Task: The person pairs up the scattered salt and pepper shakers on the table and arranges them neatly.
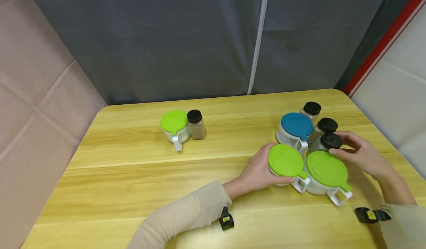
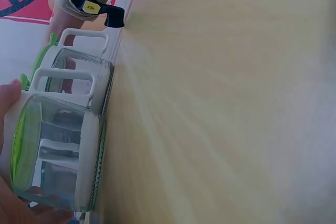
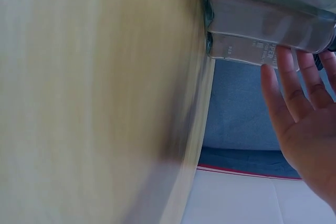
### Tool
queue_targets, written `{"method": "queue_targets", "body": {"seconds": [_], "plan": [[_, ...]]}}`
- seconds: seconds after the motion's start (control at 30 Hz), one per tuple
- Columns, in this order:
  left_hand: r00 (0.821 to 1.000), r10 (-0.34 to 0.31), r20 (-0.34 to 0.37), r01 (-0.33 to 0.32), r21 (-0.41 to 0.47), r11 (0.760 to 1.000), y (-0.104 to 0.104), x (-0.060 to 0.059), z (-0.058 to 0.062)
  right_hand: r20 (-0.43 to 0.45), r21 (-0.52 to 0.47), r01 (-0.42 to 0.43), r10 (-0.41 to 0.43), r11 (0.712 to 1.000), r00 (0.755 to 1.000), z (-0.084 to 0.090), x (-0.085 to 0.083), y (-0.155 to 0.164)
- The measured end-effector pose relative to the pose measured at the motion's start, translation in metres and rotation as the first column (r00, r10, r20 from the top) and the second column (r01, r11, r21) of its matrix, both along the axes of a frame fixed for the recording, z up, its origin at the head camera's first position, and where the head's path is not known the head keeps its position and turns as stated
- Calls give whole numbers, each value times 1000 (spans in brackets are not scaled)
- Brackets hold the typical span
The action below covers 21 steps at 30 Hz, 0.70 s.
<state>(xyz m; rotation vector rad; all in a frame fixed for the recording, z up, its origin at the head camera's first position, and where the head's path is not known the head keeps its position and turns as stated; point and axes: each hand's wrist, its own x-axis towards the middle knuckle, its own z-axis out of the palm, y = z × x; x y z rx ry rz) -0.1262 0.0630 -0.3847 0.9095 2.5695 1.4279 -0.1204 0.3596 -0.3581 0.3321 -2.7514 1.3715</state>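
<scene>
My left hand [image 1: 255, 170] grips a clear seasoning jar with a green lid [image 1: 285, 160] and white handle, thumb at the front and fingers round the back. A second green-lidded jar [image 1: 326, 169] stands beside it on the right. Behind these, my right hand [image 1: 364, 156] holds a black-capped spice jar [image 1: 331, 141] at its right side, thumb in front and forefinger behind. In the right wrist view, its fingertips [image 3: 268, 72] lie along the brownish spice jars. Another black-capped jar [image 1: 327, 125] and a blue-lidded seasoning jar [image 1: 297, 125] are just behind.
One more black-capped jar [image 1: 312, 108] stands at the back of the cluster. Farther left, another green-lidded jar [image 1: 174, 122] sits against a black-capped jar [image 1: 196, 125]. The wooden table [image 1: 133, 182] is backed by a grey curtain [image 1: 166, 41].
</scene>
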Motion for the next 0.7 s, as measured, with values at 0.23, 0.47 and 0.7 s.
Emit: {"method": "queue_targets", "body": {"seconds": [0.23,0.47,0.7], "plan": [[1000,22,14,-21,-10,1000,-4,0,1,-43,3,48,-48,999,998,-8,-3,4],[1000,-17,0,17,-29,999,-15,-1,4,-80,65,95,-90,993,993,-36,-15,31],[996,-93,8,93,-42,995,-35,-5,5,-108,36,71,-66,997,992,-22,-9,22]]}}
